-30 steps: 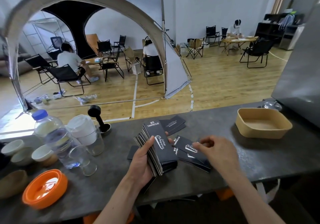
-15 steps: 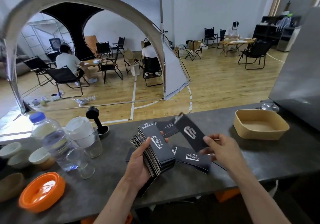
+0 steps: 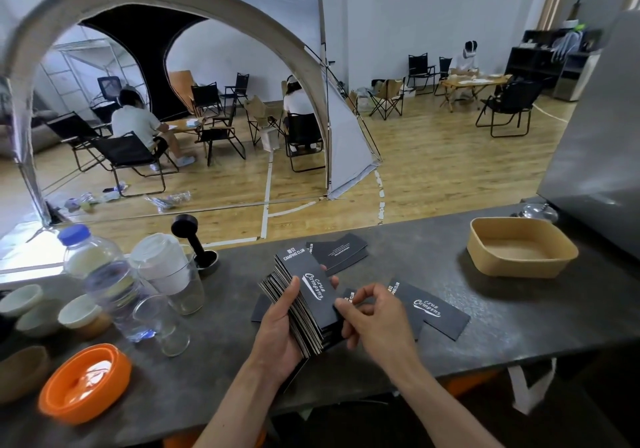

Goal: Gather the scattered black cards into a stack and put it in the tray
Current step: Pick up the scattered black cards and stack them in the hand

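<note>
A: How far along is the gathering?

B: Start with the bench [image 3: 450, 354]. It's a long dark slab, and black cards are still lying loose on it, so the job isn't finished. I'd put it past the middle, though.

A: And the tray?

B: The tan tray [image 3: 561, 257] sits at the far right of the bench, well apart from the hands, and nothing shows inside it. That final step hasn't begun.

A: What has been collected?

B: A thick stack [image 3: 304, 309], fanned a little at its edges. The left hand [image 3: 280, 340] grips it, thumb curled over the top card and fingertips showing round the far side. It's held just above the bench, near its front edge.

A: What's left lying about?

B: A long card with white lettering [image 3: 429, 309] lies flat to the right of the hands. A small group of cards [image 3: 341, 251] sits just behind the stack, overlapping one another. A dark corner [image 3: 260, 309] pokes out to the left, beneath the stack, and more may be hidden under the hands.

A: And the right hand?

B: The right hand [image 3: 377, 319] is curled, fingertips pinching the near right edge of the stack's top card, as if seating it. Whether it holds a separate card, I can't tell.

A: So what remains?

B: By my reckoning: pick up the loose cards, square the stack, carry it across to the tray.
</note>
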